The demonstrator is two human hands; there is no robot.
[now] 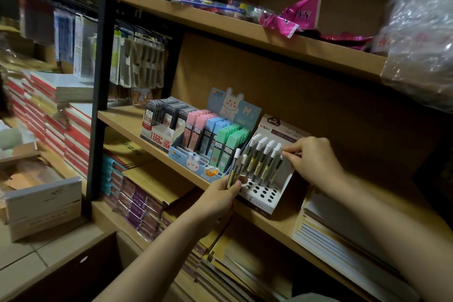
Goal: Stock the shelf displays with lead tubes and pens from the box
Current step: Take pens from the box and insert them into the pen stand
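A white pen display (270,200) with round holes stands on the middle shelf (122,116). Several white-capped pens (261,157) stand in its back rows; the front holes are bare. My left hand (220,193) grips a few white-capped pens (235,167) just left of the display's front. My right hand (311,157) pinches the cap of a pen (279,167) at the display's right back row. To the left sit a blue bunny display (196,162) of pastel lead tubes (210,135) and a white display of dark lead tubes (166,111).
An open cardboard box (73,265) stands at the lower left on the floor. Stacked notebooks fill the lower shelf (152,206) and the right of the middle shelf (343,235). A clear plastic bag (421,44) bulges at the upper right. Pink packets lie on the top shelf (294,19).
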